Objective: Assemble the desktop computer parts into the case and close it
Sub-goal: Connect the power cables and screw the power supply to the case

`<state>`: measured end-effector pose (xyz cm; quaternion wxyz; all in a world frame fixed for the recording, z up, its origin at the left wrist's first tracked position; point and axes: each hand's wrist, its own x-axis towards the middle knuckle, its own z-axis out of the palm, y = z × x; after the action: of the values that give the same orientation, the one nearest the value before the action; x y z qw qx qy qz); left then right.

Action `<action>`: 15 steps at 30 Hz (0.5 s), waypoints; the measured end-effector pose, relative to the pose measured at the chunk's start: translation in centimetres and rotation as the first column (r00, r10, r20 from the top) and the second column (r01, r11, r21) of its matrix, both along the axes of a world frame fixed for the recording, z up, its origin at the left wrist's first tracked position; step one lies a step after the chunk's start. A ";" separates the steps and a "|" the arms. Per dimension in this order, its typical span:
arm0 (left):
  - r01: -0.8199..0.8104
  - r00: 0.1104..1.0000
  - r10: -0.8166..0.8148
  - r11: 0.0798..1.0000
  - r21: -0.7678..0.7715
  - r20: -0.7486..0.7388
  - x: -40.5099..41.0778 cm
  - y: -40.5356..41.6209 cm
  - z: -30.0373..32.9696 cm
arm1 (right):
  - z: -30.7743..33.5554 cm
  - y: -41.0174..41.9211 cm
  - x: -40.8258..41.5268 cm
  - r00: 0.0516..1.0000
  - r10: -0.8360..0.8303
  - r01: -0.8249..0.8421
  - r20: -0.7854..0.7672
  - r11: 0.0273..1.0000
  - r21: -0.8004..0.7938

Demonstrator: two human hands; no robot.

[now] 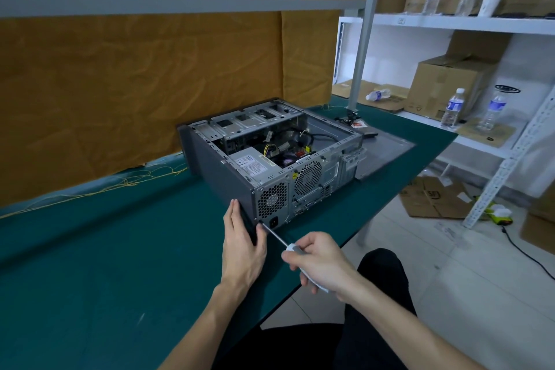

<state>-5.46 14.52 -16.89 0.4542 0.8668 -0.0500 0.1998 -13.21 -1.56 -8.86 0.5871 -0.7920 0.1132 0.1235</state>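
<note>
The right hand [319, 261] gripped a screwdriver [286, 245], its tip at the lower rear corner of the open case [270, 159]. The left hand [243, 245], fingers straight, pressed flat against the case's side.

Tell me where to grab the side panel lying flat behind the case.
Take the side panel by its long right edge, next to the table edge, coming in from the right. It lies flat on the mat, so only an edge gives the fingers purchase. The case blocks the left, and small parts sit at its far end. Probably slide it slightly over the table edge first.
</note>
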 end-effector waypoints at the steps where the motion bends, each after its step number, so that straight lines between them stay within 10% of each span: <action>1: 0.000 1.000 0.000 1.000 0.000 0.000 0.0 0.0 0.0 | -0.1 0.0 0.1 1.000 -0.015 0.015 0.007 0.999 0.040; 15: -0.013 1.000 0.013 1.000 -0.018 0.005 -0.1 0.1 0.2 | -0.3 0.1 0.1 0.991 0.048 -0.007 -0.127 0.954 0.300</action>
<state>-5.58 14.58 -16.67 0.4606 0.8624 -0.0437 0.2054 -13.10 -1.46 -9.17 0.6896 -0.6855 0.1211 0.1998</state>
